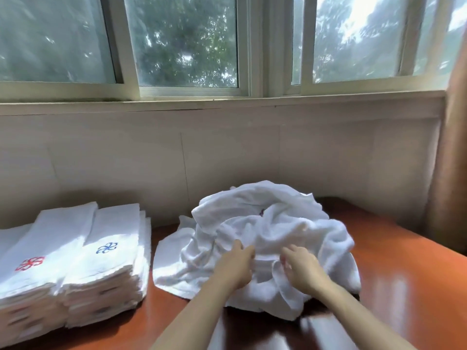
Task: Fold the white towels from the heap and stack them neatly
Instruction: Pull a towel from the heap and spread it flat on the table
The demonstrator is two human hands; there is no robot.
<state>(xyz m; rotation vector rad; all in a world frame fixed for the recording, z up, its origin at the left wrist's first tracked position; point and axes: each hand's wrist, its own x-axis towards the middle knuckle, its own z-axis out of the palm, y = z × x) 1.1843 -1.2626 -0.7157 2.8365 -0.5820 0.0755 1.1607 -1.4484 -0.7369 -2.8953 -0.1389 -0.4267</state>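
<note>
A crumpled heap of white towels (pixel 265 223) lies on the reddish wooden table (pixel 404 286), right of the middle. My left hand (pixel 236 267) rests on the heap's front, its fingers curled into the cloth. Just to its right, my right hand (pixel 300 266) also has its fingers dug into the towel fabric. On the left stand two side-by-side stacks of folded white towels (pixel 75 261); the nearer left one shows a red emblem (pixel 29 263) on top and the right one a blue emblem (pixel 107 248).
A pale wall and a window sill (pixel 227 102) run behind the table. A brown curtain (pixel 449 160) hangs at the far right. Bare table surface shows in front of and to the right of the heap.
</note>
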